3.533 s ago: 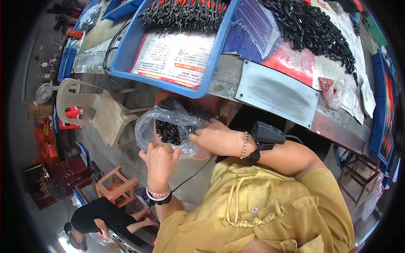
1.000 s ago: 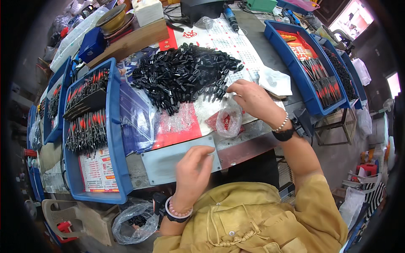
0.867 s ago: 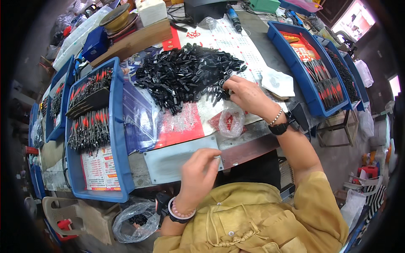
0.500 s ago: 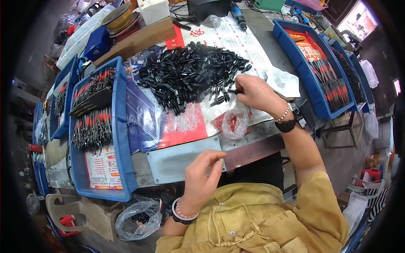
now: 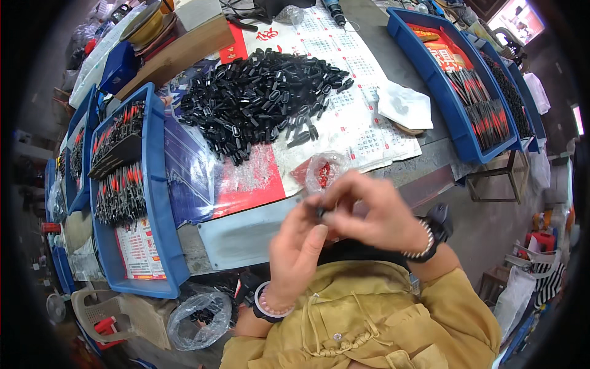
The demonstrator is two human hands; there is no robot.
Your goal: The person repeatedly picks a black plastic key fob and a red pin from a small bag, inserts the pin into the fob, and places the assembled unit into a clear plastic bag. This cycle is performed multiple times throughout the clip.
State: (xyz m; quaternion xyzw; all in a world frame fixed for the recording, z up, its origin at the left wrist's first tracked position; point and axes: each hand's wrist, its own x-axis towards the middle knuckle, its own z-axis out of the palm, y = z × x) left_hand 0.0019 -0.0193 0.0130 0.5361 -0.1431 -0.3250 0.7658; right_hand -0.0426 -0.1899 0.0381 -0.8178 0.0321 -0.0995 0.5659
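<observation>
Partly papered workbench, heaped black parts, beige chair

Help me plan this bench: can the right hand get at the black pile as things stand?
Probably yes: only a small clear bag lies near the path from the right hand to the black pile, likely easy to skirt. That hand seems busy with a small dark piece, though.

Small black piece, mostly hidden, blurred, held between left fingers and right fingers; pose unclear.
</observation>
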